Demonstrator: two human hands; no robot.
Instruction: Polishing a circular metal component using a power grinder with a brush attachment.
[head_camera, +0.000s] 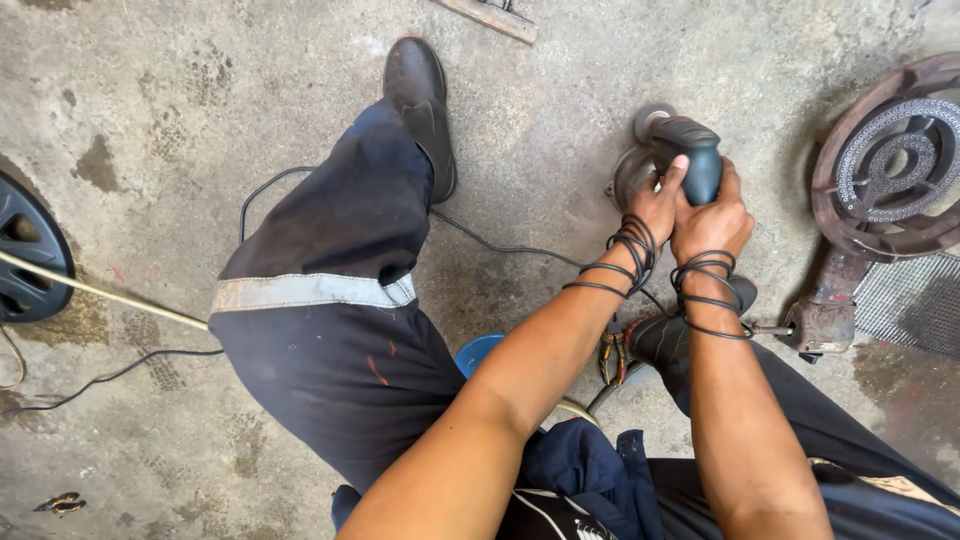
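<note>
No packages, labels, signs or screens appear anywhere on the stained concrete floor (150, 120) of this workshop scene, viewed from above; nothing in sight carries a printed panel, tag or display.

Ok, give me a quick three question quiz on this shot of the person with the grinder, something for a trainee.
1. True or false: both hands grip the angle grinder.
2. What is wound around both wrists? A) black cord B) yellow tape C) chain
3. Which side of the picture shows the rusty ring burner?

Key:
1. True: left hand and right hand hold its grey body.
2. A, black cord.
3. The right side, on the concrete floor.
</note>
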